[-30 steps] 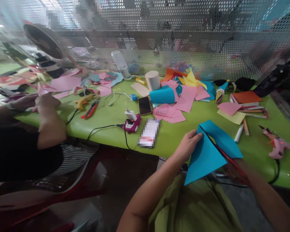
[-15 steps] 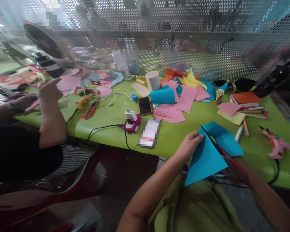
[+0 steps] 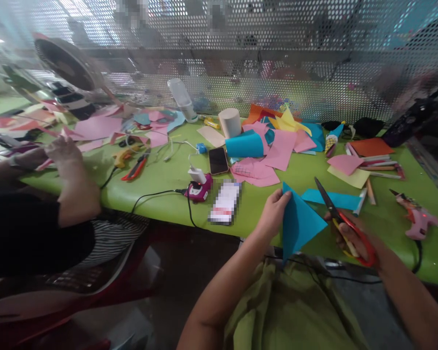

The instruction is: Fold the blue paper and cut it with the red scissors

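Observation:
My left hand (image 3: 275, 210) pinches the upper left corner of a folded blue sheet of paper (image 3: 302, 222), held up at the table's front edge. In my right hand (image 3: 352, 238) is a pair of scissors (image 3: 345, 218) with red handles and dark blades that point up and away from me. The blades look nearly together, and they are apart from the sheet. A cut blue strip (image 3: 332, 199) lies on the green table (image 3: 168, 204) behind the blades. Part of my right hand's fingers is hidden by the scissor handles.
A pink glue gun (image 3: 418, 216) with a cord lies at the right. Phones (image 3: 218, 160), a purple power adapter (image 3: 198, 189), a blue paper cone (image 3: 245, 144) and pink paper (image 3: 257, 171) lie ahead. On the left, another person's hands (image 3: 63, 150) handle pink paper near pliers (image 3: 136, 167).
The blue strip has come off the sheet and now lies on the table. My left hand moved slightly left with the sheet; the scissors have come out of the paper.

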Tool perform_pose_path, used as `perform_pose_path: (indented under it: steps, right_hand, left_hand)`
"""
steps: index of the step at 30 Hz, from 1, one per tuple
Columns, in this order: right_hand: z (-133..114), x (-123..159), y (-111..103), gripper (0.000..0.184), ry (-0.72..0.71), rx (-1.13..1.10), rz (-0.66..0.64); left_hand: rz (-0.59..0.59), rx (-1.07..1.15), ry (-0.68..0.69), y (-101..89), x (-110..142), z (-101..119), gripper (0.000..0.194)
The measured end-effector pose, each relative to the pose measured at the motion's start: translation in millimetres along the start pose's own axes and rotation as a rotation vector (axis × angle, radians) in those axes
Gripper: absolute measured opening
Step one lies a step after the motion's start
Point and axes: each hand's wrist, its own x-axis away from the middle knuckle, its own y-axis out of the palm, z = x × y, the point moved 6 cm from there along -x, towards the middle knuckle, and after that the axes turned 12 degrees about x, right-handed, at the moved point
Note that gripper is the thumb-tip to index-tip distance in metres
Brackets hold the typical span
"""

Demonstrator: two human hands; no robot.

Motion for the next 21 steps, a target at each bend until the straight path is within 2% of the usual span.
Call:
perform_pose_path:
  steps: [3, 5, 12, 17, 21]
  right_hand:
    - [9.5, -6.0, 1.3, 0.060, 0.077, -0.160, -0.005]
    - [8.8, -10.5, 1.5, 0.063, 0.102, -0.168, 0.031]
    - [8.1, -25.7, 4.2, 0.057, 0.162, -0.115, 0.164]
    - [10.9, -32.0, 3.1, 0.050, 0.109, -0.128, 0.233]
    - [-1.9, -26.9, 4.5, 0.043, 0.103, -0.128, 0.223]
  left_hand:
    - [0.011, 0.030, 0.020, -1.6, -0.4, 2.9, 0.038]
    - [-0.003, 0.047, 0.038, 0.6, 0.4, 4.1, 0.037]
    - [-0.023, 0.055, 0.042, 7.8, 6.6, 1.5, 0.041]
    - [-0.052, 0.185, -0.082, 9.0, 16.9, -8.1, 0.050]
    - [-0.078, 0.203, -0.246, 9.7, 24.2, -28.7, 0.055]
